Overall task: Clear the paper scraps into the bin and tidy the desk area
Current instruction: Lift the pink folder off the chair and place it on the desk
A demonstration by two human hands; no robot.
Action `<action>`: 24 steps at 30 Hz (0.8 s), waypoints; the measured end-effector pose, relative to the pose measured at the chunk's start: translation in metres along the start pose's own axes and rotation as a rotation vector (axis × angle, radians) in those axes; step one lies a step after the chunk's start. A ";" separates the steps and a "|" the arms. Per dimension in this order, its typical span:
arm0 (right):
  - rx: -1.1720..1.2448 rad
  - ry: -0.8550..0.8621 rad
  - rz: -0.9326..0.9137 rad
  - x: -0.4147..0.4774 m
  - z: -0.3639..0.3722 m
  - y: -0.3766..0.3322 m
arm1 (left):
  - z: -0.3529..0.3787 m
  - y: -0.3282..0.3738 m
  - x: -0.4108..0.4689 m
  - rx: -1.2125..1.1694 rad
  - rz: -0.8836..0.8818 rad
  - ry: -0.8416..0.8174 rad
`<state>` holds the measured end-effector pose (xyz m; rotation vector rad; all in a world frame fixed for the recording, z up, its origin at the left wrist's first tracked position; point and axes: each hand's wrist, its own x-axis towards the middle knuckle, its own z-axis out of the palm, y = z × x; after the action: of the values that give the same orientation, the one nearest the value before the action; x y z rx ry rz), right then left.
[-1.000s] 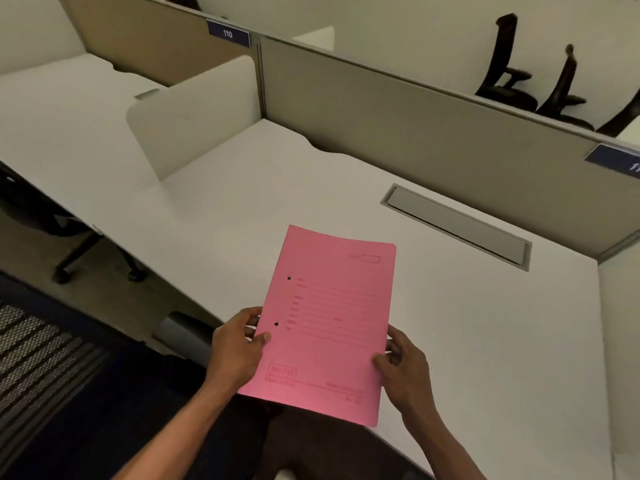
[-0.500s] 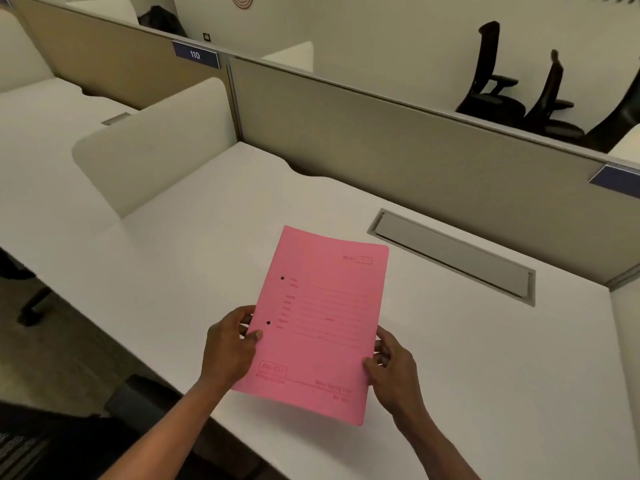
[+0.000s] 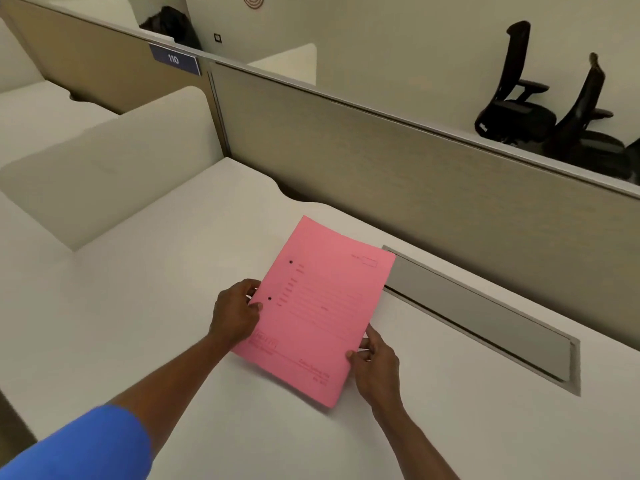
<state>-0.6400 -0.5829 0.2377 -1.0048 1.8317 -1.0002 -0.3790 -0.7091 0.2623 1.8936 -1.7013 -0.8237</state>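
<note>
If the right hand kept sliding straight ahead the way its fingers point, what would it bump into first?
Probably the grey cable-tray lid set in the desk, then the partition. The right hand holds the pink folder; depth is hard to judge.

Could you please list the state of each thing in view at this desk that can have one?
pink folder: closed, printed side up, held over the desk by both side edges.
left hand: gripping the folder's left edge near the punch holes.
right hand: gripping the folder's right edge near its lower corner.
cable hatch: lid shut, flush in the desk.
desk: no paper scraps visible.
office chairs: unoccupied, behind the partition.
</note>
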 end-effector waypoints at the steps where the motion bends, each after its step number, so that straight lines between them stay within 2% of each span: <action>1: -0.002 0.000 -0.004 0.013 0.002 -0.001 | 0.005 0.002 0.013 0.008 0.001 0.000; 12: -0.076 0.060 0.006 0.122 0.015 -0.008 | 0.053 0.018 0.124 0.096 0.017 -0.018; 24: -0.138 0.165 -0.016 0.159 0.027 -0.007 | 0.081 0.029 0.169 0.392 0.080 -0.105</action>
<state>-0.6714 -0.7341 0.1916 -1.0461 2.0549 -1.0028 -0.4467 -0.8764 0.2026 2.0401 -2.1134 -0.5991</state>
